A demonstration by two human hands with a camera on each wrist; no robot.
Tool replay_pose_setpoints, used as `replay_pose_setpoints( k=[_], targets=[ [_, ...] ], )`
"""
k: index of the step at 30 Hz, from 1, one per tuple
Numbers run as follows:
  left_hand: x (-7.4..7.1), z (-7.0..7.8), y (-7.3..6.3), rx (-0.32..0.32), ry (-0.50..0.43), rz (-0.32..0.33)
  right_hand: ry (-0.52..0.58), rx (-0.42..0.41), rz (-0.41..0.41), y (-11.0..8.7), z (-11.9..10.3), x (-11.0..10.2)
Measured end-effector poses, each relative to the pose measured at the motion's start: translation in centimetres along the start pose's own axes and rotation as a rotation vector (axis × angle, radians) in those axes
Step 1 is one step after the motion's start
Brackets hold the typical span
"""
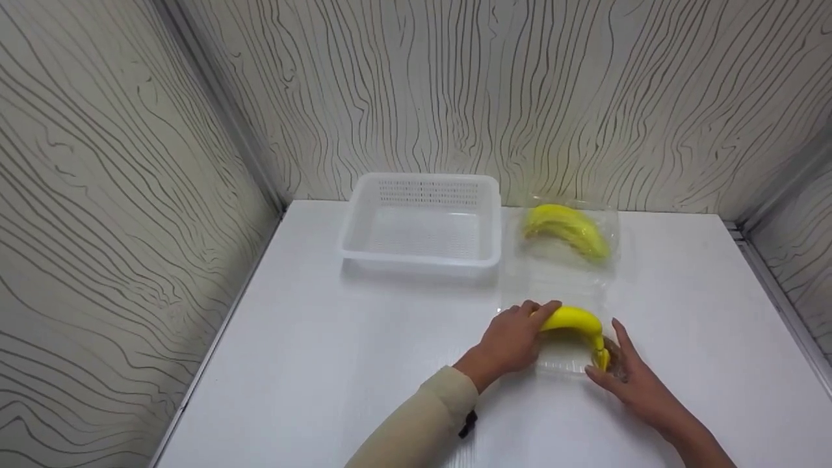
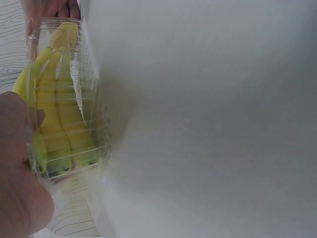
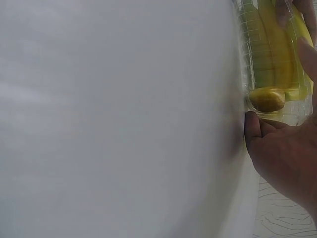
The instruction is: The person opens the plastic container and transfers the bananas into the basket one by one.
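Note:
A bunch of yellow bananas (image 1: 573, 318) lies in a clear plastic box (image 2: 91, 99) near the front right of the table. My left hand (image 1: 519, 335) grips the bunch at its left end, fingers over the top of the fruit. At the stem end, my right hand (image 1: 634, 383) holds the box's right end, with the thumb on the near side and the other fingers on the far side. In the right wrist view, the stem end (image 3: 267, 99) shows through the plastic beside the curled fingers (image 3: 253, 130).
A second bunch of bananas (image 1: 565, 227) lies in clear plastic behind the hands, near the back wall. To its left stands a white perforated basket (image 1: 422, 262). Patterned panels (image 1: 416, 97) enclose the white table (image 1: 312, 364) at the back and sides.

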State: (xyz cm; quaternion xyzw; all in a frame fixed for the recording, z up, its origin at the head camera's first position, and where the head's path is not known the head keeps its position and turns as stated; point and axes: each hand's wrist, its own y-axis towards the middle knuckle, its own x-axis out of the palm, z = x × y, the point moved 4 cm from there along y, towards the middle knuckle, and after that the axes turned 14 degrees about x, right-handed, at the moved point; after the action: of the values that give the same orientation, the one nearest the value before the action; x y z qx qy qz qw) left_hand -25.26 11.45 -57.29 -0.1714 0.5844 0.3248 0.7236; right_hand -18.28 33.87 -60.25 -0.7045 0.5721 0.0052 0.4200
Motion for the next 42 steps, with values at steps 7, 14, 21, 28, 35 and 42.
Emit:
replay_pose_setpoints(
  k=[7,14,21,28,35,42],
  targets=[
    [0.02,-0.06,0.04,0.005,-0.013,0.005,0.000,0.008,-0.007,0.17,0.04,0.00],
    [0.05,-0.11,0.00,0.003,-0.012,0.005,0.010,0.004,-0.006,0.20,0.13,0.10],
    [-0.09,0.14,0.06,-0.004,-0.023,-0.003,0.024,0.013,-0.014,0.00,0.14,-0.02],
    [-0.12,-0.04,-0.01,0.009,-0.023,0.021,0.000,0.023,-0.007,0.19,-0.04,-0.09],
    [-0.19,0.00,-0.20,0.042,-0.024,0.074,0.003,0.001,0.001,0.20,0.01,0.00],
    [-0.34,-0.09,-0.56,0.064,-0.052,0.122,-0.004,0.030,-0.004,0.11,0.00,-0.09]
  ],
)
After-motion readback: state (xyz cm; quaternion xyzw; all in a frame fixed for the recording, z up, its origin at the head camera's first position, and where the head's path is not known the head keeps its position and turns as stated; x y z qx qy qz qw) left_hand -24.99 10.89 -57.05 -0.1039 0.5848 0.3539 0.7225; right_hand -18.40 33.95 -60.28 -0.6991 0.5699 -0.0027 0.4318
